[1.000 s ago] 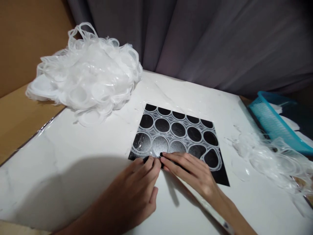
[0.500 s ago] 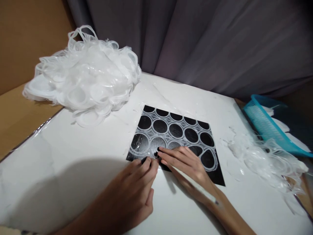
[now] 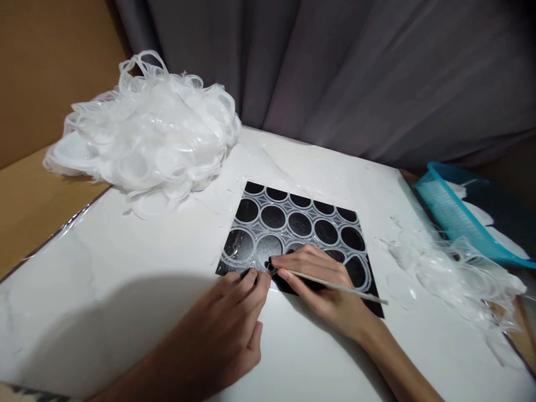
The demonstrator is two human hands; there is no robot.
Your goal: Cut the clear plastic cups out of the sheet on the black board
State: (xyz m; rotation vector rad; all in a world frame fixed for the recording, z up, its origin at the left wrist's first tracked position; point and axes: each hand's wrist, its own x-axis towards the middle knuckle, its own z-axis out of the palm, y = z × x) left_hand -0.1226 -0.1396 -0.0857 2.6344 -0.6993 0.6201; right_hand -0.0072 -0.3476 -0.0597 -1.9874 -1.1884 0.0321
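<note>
A clear plastic sheet of round moulded cells (image 3: pixel 293 223) lies on a black mat (image 3: pixel 372 301) on the white table (image 3: pixel 104 262). My left hand (image 3: pixel 234 318) rests at the sheet's near edge, fingertips pressing on the plastic beside a round cell. My right hand (image 3: pixel 322 279) lies on the sheet's near row and holds a thin stick (image 3: pixel 347 289) that points right. The fingertips of both hands meet at the same spot on the near edge.
A big heap of clear plastic rings and discs (image 3: pixel 146 139) sits at the table's back left. A smaller pile of plastic scraps (image 3: pixel 452 268) lies at the right, beside a blue basket (image 3: pixel 456 218). A grey curtain hangs behind.
My right hand has turned a little, and the thin stick now shows lying across it. The left hand has hardly moved. The view has shifted slightly.
</note>
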